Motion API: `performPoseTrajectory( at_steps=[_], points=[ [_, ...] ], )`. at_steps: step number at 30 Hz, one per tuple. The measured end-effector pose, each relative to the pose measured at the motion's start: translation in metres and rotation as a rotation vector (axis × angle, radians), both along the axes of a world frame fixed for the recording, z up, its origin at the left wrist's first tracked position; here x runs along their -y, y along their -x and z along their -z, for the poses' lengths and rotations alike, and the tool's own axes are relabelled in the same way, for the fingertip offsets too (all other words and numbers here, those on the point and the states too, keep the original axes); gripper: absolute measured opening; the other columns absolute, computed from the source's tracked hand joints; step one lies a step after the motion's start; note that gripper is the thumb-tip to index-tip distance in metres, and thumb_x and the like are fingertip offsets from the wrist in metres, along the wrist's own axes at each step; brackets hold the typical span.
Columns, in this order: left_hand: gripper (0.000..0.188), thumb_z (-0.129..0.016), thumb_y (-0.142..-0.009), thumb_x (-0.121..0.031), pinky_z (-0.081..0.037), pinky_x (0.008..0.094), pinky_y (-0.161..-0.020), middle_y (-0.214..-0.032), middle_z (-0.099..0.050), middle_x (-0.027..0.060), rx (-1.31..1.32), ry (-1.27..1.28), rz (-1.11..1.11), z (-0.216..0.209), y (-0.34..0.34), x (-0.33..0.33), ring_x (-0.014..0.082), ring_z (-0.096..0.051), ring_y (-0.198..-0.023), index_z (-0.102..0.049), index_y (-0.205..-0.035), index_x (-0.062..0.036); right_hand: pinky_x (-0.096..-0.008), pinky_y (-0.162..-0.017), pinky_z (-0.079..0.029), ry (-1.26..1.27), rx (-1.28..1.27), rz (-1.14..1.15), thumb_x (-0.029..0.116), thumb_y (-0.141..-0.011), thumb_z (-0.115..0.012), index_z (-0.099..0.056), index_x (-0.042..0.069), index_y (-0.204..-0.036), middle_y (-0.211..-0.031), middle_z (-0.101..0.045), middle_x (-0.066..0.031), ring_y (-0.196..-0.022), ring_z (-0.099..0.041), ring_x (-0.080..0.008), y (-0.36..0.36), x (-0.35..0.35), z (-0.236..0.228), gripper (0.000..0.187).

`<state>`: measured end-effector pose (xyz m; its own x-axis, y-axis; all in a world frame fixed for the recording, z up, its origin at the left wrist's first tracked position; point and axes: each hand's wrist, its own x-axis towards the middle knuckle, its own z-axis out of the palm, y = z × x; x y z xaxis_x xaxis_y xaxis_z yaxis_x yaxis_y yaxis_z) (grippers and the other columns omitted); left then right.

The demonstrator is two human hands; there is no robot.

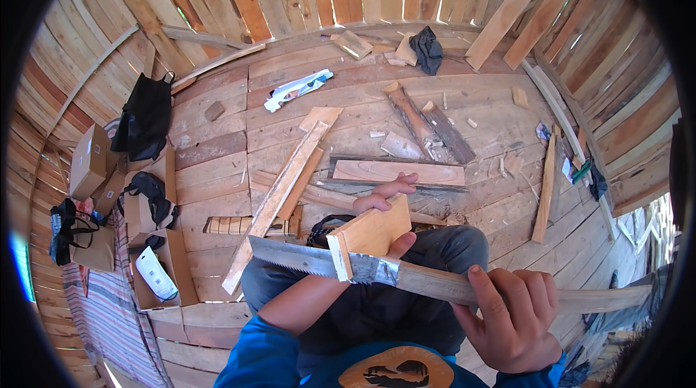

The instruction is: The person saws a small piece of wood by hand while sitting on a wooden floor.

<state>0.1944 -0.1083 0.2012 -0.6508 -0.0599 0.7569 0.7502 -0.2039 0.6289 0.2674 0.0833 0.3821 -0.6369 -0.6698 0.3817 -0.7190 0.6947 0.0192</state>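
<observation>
My left hand grips a short wooden board above my lap, its fingers over the far edge and the thumb beneath. In my right hand is the long wooden handle of a handsaw, the fingers closed over it. The saw's toothed metal blade points left and crosses the board's near end. Whether the teeth bite into the wood I cannot tell. Silvery wrapping covers the joint of blade and handle. Part of my left palm is hidden behind the board.
Long planks lie on the floor left of my knees. Ahead rest a squared timber and bark-edged pieces. Cardboard boxes with black items and a striped cloth are at left. A narrow board lies at right.
</observation>
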Motion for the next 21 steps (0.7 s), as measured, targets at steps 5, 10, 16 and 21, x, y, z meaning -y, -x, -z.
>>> performPoseTrajectory(
  at_steps=[5, 10, 16, 21],
  points=[
    [0.048, -0.068, -0.086, -0.01, -0.023, 0.0567, -0.112, -0.127, -0.048, 0.0212, -0.031, -0.045, -0.035, -0.004, -0.002, 0.004, 0.0417, -0.04, -0.131, -0.03, -0.114, -0.017, -0.0394, -0.066, -0.041, -0.014, -0.03, -0.007, 0.019, -0.068, -0.08, -0.063, 0.003, -0.113, -0.086, -0.061, -0.0084, -0.073, -0.056, -0.0244, -0.009, 0.01, -0.007, 0.051],
    [0.045, -0.066, -0.088, -0.014, -0.024, 0.057, -0.112, -0.133, -0.046, 0.0245, -0.039, -0.037, -0.089, -0.01, -0.011, 0.017, 0.0436, -0.038, -0.133, -0.03, -0.115, -0.0167, -0.0384, -0.064, -0.04, -0.03, -0.013, -0.014, 0.015, -0.071, -0.078, -0.063, 0.005, -0.114, -0.084, -0.059, -0.0086, -0.072, -0.055, -0.024, -0.019, 0.022, -0.01, 0.047],
    [0.044, -0.06, -0.091, -0.02, -0.025, 0.0525, -0.112, -0.144, -0.036, 0.0314, -0.089, -0.092, -0.276, -0.017, -0.004, 0.019, 0.0423, -0.035, -0.136, -0.03, -0.122, -0.0125, -0.0306, -0.061, -0.047, -0.082, -0.184, -0.148, 0.005, -0.085, -0.065, -0.068, 0.004, -0.111, -0.089, -0.065, -0.0088, -0.071, -0.062, -0.0197, -0.03, 0.038, -0.027, 0.026],
    [0.044, -0.051, -0.098, -0.027, -0.022, 0.0548, -0.113, -0.143, -0.035, 0.0346, -0.171, -0.081, -0.503, -0.023, -0.005, 0.038, 0.0462, -0.031, -0.138, -0.03, -0.131, -0.0067, -0.0296, -0.058, -0.047, 0.036, -0.164, -0.177, 0.002, -0.083, -0.066, -0.069, 0.005, -0.11, -0.084, -0.062, -0.0079, -0.067, -0.061, -0.019, -0.03, 0.047, 0.001, 0.027]
  ],
)
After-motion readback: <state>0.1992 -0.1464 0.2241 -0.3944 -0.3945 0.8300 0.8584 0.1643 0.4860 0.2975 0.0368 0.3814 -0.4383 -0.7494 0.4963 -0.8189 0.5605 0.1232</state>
